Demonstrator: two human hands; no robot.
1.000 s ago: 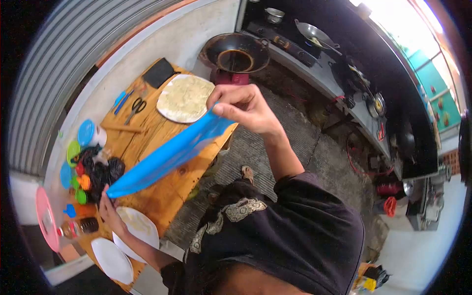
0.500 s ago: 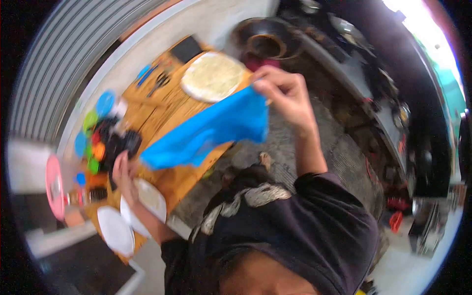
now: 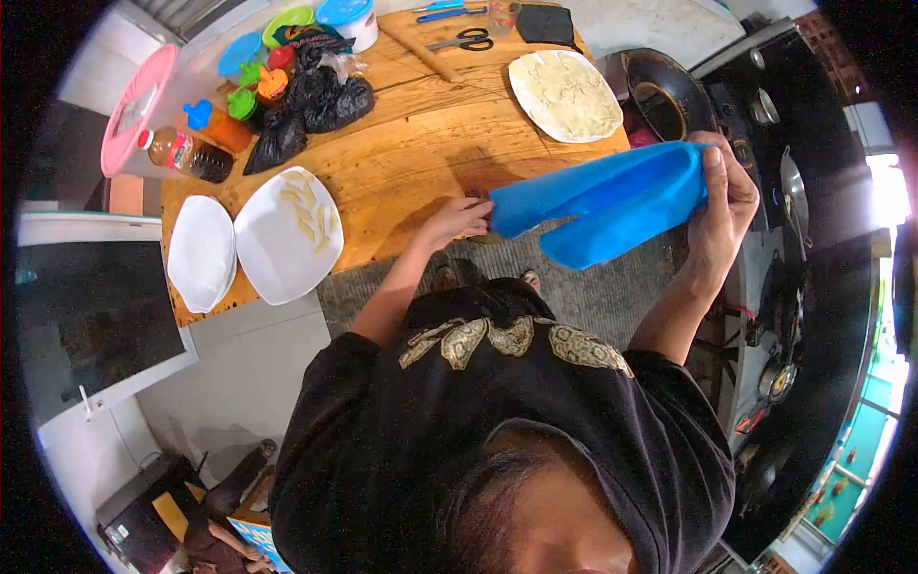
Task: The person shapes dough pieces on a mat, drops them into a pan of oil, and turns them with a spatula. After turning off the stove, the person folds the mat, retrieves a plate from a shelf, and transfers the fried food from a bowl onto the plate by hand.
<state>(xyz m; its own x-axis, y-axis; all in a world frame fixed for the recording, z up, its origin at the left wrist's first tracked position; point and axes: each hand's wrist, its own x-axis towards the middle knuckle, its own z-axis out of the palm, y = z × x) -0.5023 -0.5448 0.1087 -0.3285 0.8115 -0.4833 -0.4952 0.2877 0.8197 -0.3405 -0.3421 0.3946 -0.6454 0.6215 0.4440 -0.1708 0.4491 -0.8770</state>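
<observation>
Between my two hands a blue flexible sheet (image 3: 612, 206) is stretched, sagging and folded over on itself. My right hand (image 3: 727, 196) pinches its right end, thumb on the near side. At the other end, my left hand (image 3: 457, 222) has its fingers closed on the sheet's left edge, by the table's front edge. A white plate (image 3: 519, 107) holding a flat pale mass (image 3: 566, 91) stands on the table behind the sheet. To the left, another white plate (image 3: 273, 258) has several pale strips (image 3: 308, 210) on it. More white dishes (image 3: 201, 253) sit next to it.
Scissors (image 3: 466, 40), a wooden rolling pin (image 3: 418, 50) and a black pouch (image 3: 545, 27) lie on the wooden table (image 3: 411, 143). Black plastic bags (image 3: 316, 96) and a dark sauce bottle (image 3: 186, 156) are at left. A wok (image 3: 665, 96) stands beyond the right end.
The view has turned, and my hands with the blue sheet are now lower and further right, over the table's front edge. My left hand now grips the sheet's left end, where it was apart before.
</observation>
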